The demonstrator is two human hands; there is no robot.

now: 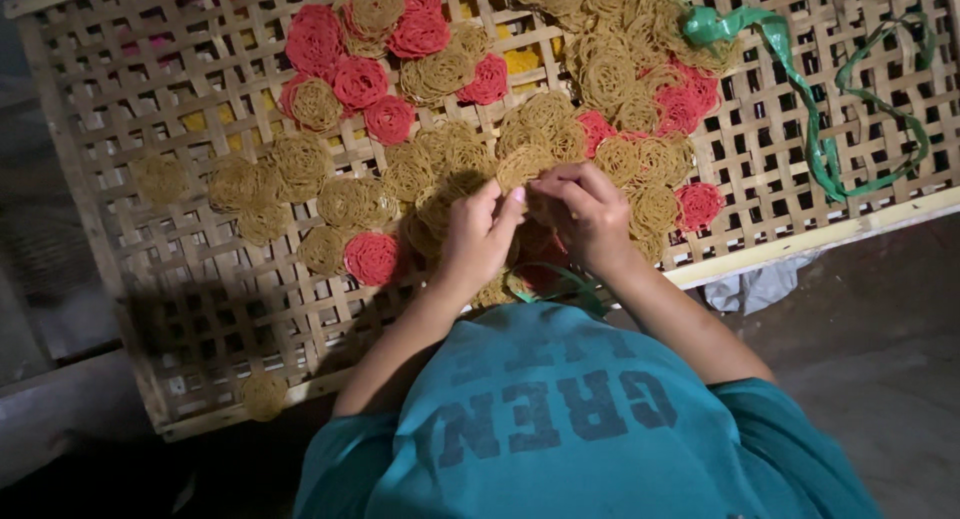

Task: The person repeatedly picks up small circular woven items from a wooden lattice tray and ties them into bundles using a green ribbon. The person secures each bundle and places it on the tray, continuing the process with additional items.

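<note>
Both hands, left (478, 234) and right (583, 214), meeting fingertip to fingertip, pinched on a tan noodle disc (527, 165) lifted just above the woven bamboo tray (150, 89), apparently for peeling off; red discs (372, 257) lying beside.

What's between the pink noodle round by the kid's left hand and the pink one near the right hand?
In the head view, both hands, left and right, and tan rounds lie between the pink rounds.

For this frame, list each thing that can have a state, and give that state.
Left hand: fingers curled, pinching a tan noodle disc.
Right hand: fingers bent, gripping the same spot.
Tan noodle discs: spread flat, some overlapping.
Red noodle discs: lying flat, clustered.
Woven bamboo tray: tilted, partly covered.
Green plastic strip: loose, looped.
</note>
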